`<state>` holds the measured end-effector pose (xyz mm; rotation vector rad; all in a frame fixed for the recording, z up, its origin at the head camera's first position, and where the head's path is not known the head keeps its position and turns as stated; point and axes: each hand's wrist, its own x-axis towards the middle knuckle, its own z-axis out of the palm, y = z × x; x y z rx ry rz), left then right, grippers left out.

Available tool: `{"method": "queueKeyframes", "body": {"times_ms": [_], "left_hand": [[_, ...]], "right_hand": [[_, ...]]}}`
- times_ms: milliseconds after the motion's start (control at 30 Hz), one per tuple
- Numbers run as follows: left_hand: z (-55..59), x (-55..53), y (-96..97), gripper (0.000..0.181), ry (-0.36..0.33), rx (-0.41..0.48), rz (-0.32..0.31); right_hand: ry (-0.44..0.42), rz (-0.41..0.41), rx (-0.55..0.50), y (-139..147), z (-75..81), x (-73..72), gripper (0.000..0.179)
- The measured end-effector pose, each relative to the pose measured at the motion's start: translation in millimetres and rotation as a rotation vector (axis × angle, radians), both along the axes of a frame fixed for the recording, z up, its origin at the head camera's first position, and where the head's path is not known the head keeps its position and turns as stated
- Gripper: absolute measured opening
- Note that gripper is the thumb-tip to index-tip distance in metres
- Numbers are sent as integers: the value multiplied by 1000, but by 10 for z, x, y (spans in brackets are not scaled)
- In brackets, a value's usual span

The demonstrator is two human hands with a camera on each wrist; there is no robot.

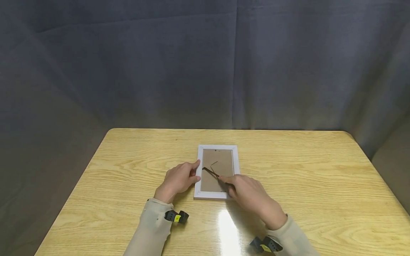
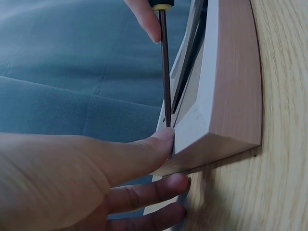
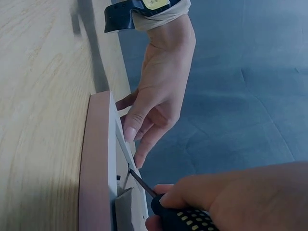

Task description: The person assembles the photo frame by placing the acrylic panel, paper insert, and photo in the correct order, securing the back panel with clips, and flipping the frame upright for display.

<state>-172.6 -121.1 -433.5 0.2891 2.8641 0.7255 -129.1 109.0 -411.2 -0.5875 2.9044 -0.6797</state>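
A white picture frame (image 1: 211, 195) lies on its face, its brown backing board (image 1: 209, 185) upward. My left hand (image 1: 180, 177) holds the frame's left side, thumb (image 2: 161, 139) on the rim and other fingers along the outer edge. My right hand (image 1: 251, 193) grips a screwdriver (image 1: 211, 172) by its dark, yellow-dotted handle (image 3: 185, 220). The slim metal shaft (image 2: 165, 67) slants across the backing. Its tip meets the board's left edge, close to my left fingers. Exact contact at the tip is too small to tell. A grey flap (image 3: 125, 209) stands on the backing.
The frame rests on a light wood-grain table (image 1: 128, 160). Behind and beside the table hang dark grey curtains (image 1: 176, 71). A small black wrist camera (image 1: 177, 217) is strapped to my left sleeve, another (image 1: 266, 244) to my right.
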Motion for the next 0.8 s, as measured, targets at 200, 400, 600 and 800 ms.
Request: {"method": "queueKeyframes", "body": {"times_ms": [200, 400, 600, 800], "left_hand": [[8, 6, 7, 61, -5, 9, -3], [8, 6, 7, 61, -6, 10, 4], [2, 8, 5, 60, 8, 0, 13], [-17, 1, 1, 60, 12, -1, 18]], "right_hand": [[-3, -18, 17, 36, 6, -20, 44], [-6, -19, 10, 61, 33, -20, 42], [-8, -19, 3, 84, 71, -27, 42], [-4, -27, 5, 128, 112, -37, 42]]}}
